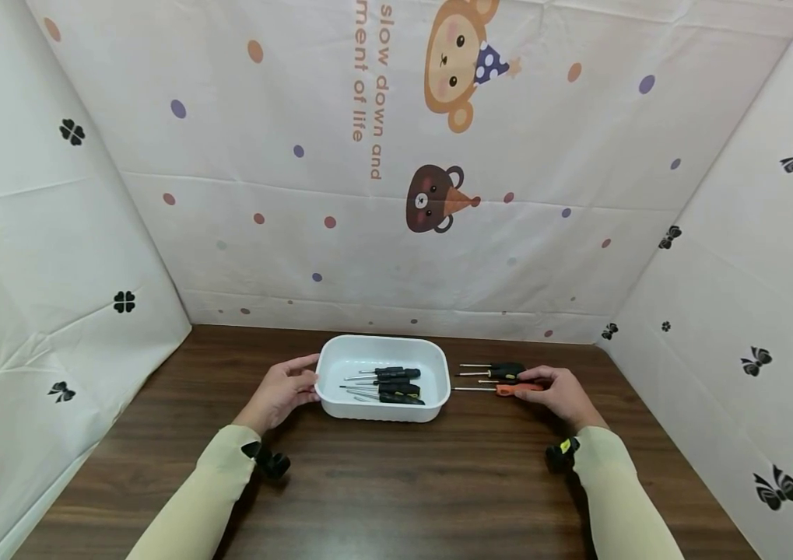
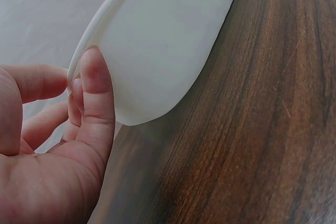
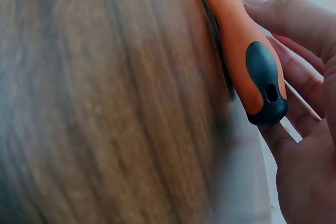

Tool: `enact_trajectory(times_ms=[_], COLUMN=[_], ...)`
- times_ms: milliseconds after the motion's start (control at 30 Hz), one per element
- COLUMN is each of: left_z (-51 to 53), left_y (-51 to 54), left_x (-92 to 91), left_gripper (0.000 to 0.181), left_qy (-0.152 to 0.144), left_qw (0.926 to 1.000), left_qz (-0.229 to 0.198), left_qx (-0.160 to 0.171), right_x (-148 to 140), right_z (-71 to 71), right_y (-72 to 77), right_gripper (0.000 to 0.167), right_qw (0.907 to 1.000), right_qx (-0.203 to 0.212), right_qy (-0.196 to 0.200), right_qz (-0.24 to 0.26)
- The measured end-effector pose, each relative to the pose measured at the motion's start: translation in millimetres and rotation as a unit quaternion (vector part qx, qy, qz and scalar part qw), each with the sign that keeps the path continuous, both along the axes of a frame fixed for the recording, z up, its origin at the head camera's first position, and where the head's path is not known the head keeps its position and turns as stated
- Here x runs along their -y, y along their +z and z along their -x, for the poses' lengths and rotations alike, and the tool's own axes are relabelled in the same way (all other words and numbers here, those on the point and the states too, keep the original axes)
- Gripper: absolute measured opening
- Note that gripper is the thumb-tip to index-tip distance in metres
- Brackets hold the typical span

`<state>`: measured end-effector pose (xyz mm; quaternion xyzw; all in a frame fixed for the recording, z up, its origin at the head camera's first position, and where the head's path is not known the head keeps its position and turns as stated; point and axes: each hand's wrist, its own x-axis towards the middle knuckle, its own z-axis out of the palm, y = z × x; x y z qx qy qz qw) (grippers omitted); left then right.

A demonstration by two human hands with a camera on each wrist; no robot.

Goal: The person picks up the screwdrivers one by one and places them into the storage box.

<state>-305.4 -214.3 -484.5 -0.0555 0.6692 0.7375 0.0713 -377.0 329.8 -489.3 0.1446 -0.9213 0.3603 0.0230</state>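
On the table stands a white plastic tray point(image 1: 384, 410) holding several black-handled screwdrivers point(image 1: 396, 389). My left hand point(image 1: 284, 393) is at its left end; in the left wrist view, the fairly straight thumb point(image 2: 97, 87) lies against the outer wall and another fingertip touches the rim. Right of the tray, my right hand point(image 1: 557, 395) has thumb and fingers about the handle of an orange screwdriver point(image 1: 508, 390), whose shaft points left. The right wrist view shows the orange-and-black handle point(image 3: 239, 40) close up, with fingers partly hidden behind it.
Just beyond the orange screwdriver lie several dark-handled screwdrivers point(image 1: 504, 368), shafts pointing left. The brown wooden table point(image 1: 396, 482) is bordered by a printed white cloth point(image 1: 340, 249) at the back and on both sides.
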Motion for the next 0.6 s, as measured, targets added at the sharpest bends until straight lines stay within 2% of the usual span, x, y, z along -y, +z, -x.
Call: enact_trajectory(times_ms=[133, 367, 600], left_z=[-0.4, -0.8, -1.5], left_y=[0.0, 1.4, 2.1], left_x=[-0.2, -0.3, -0.4], left_gripper=[0.053, 0.054, 0.053], left_qy=[-0.002, 0.002, 0.001], left_qw=[1.0000, 1.0000, 1.0000], left_qz=[0.002, 0.003, 0.007], left_qx=[-0.002, 0.001, 0.001], right_x=[-0.1, -0.8, -1.8], right_z=[-1.6, -2.2, 0.7], right_y=[1.8, 3.9, 3.2], right_gripper=[0.038, 0.034, 0.033], right_qw=[1.0000, 0.9999, 0.9993], right_qx=[-0.008, 0.010, 0.018], right_qy=[0.000, 0.008, 0.023], right_qz=[-0.004, -0.001, -0.024])
